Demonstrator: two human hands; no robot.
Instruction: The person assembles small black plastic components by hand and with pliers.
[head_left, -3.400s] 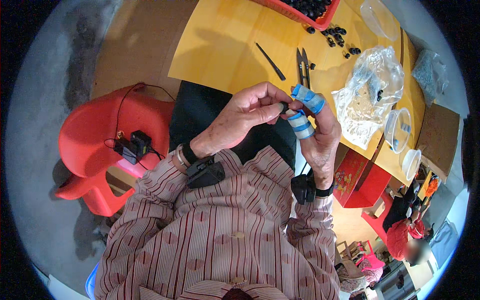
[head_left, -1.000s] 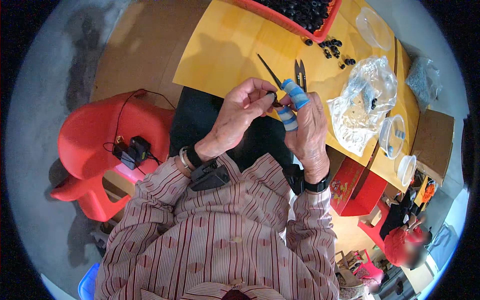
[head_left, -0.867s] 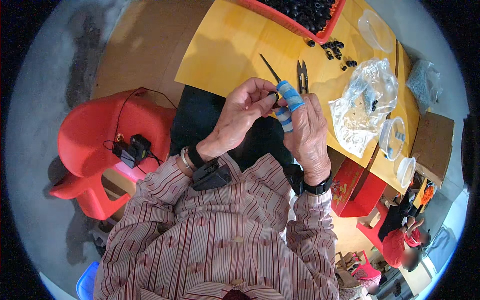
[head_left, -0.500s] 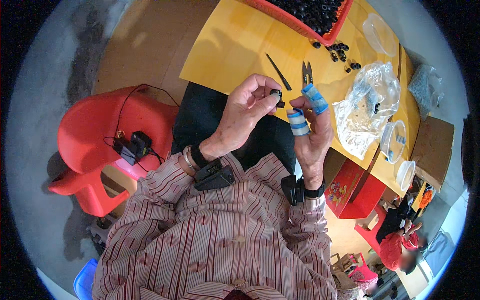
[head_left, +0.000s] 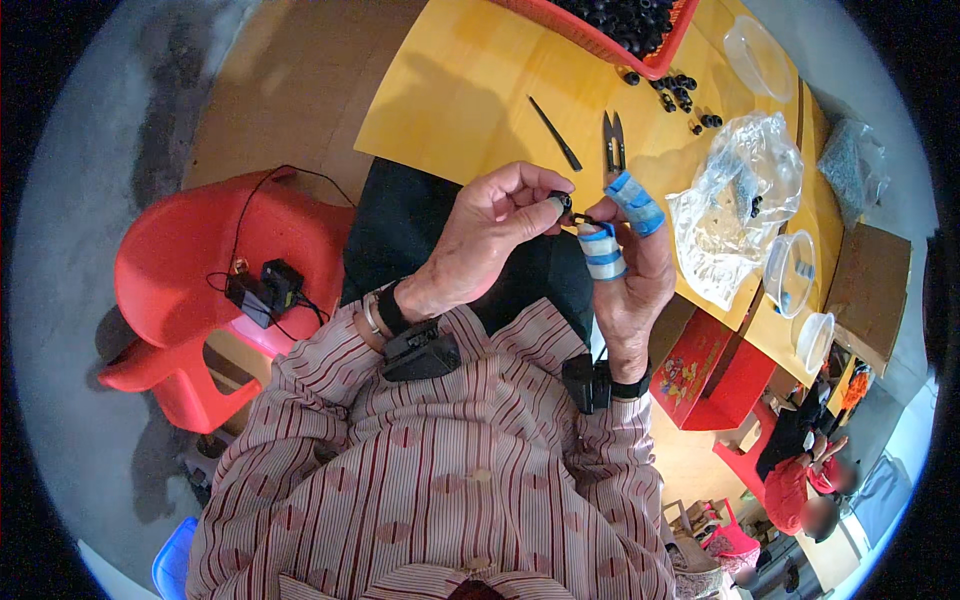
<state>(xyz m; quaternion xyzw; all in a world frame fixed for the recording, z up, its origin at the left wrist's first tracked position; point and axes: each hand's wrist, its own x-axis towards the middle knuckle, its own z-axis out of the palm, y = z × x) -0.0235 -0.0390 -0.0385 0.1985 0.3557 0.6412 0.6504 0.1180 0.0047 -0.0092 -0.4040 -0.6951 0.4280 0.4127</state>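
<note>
Black part [head_left: 562,202] sits in the left fingertips, just in front of the near edge of the table [head_left: 460,100]. Table is yellow, biggest item around. Person in red [head_left: 785,495] well right of table. Red chair [head_left: 165,260] left of table, black adapters and a cord on its seat. Brown box [head_left: 872,300] at table's right end. Red box [head_left: 700,375] by table's near edge, right part. Red basket [head_left: 590,41] on table's far side, filled with black pieces. Clear bag [head_left: 735,230] crumpled on table's right half; few black bits in or on it, can't tell which. Clear tubs: one [head_left: 757,58] toward table's far side, two near its right end.

Left hand [head_left: 480,235] before table's near edge: thumb and fingers pinch the part. Right hand [head_left: 635,280] beside it, blue-and-white tape [head_left: 635,203] on thumb and a finger; tips bent together at the part's thin end, gripping or only touching: cannot tell.

Snips [head_left: 614,145] on table near the right hand, blades pointing to far side. Thin black stick [head_left: 555,133] left of them on table. Loose pieces [head_left: 685,85] clustered on table beside basket.
</note>
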